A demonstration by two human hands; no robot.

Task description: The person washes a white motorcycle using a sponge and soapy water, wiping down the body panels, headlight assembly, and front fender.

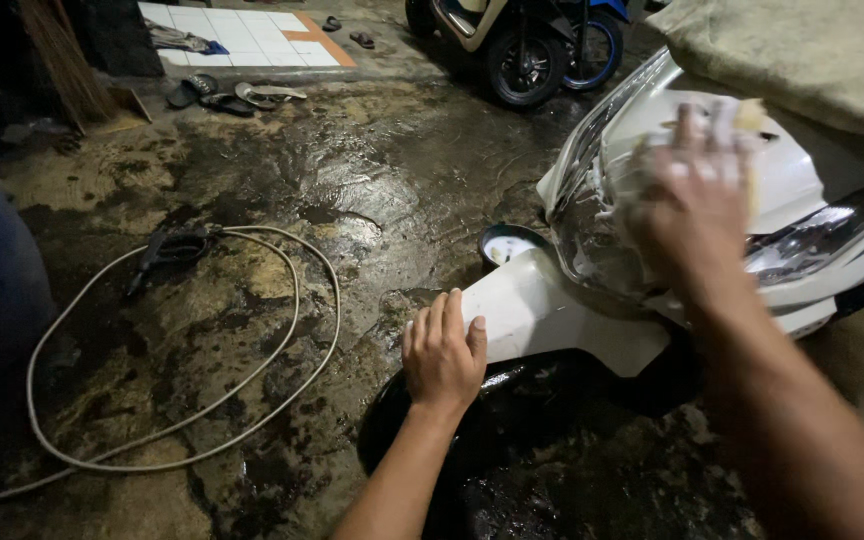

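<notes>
A white scooter [812,180] stands at the right, its front facing me. My left hand [444,350] rests flat on the tip of its white front fender [552,320], fingers together, holding nothing. My right hand [697,195] is blurred and foamy and presses a yellowish sponge [749,118] against the scooter's front panel, beside the headlight [817,235]. The black front tyre [522,440] sits below the fender, wet and shiny.
The concrete floor [352,180] is wet. A pale hose [182,350] with a black spray gun [167,250] lies looped at the left. A small dark bowl [507,245] sits by the fender. Another parked scooter [522,45], sandals [232,95] and a tiled step [242,30] are at the back.
</notes>
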